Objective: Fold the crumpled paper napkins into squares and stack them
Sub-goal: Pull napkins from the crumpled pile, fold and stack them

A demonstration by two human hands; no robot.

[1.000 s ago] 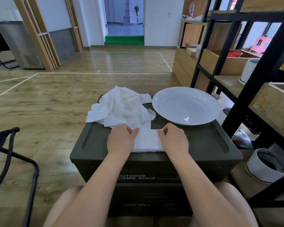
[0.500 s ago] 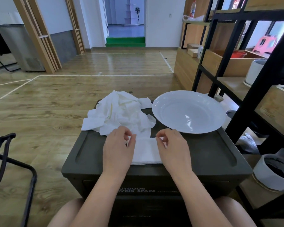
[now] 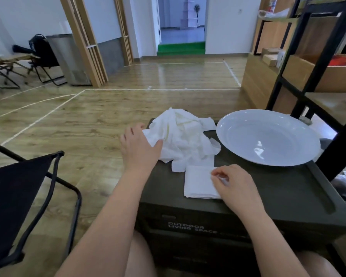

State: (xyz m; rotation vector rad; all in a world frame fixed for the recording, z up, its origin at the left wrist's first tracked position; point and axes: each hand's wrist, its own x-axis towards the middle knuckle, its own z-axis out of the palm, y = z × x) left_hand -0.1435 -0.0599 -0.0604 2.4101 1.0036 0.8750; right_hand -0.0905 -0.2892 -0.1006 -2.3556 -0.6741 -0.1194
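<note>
Folded napkin (image 3: 199,181) lies square on the near part of the dark green box lid (image 3: 278,188), just below the crumpled napkin pile (image 3: 185,136). My left hand (image 3: 138,146) has left it since half a second ago and now grips the pile's left edge, thumb on top. My right hand (image 3: 235,182) stays on the folded napkin's right edge, fingers curled, pinching it. White plate (image 3: 268,136) sits right of the pile. Wood floor (image 3: 84,120), black chair (image 3: 18,188) left, shelving (image 3: 300,62) right.

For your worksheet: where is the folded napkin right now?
The folded napkin lies near the box's front edge, under the right hand, just before the crumpled pile.
</note>
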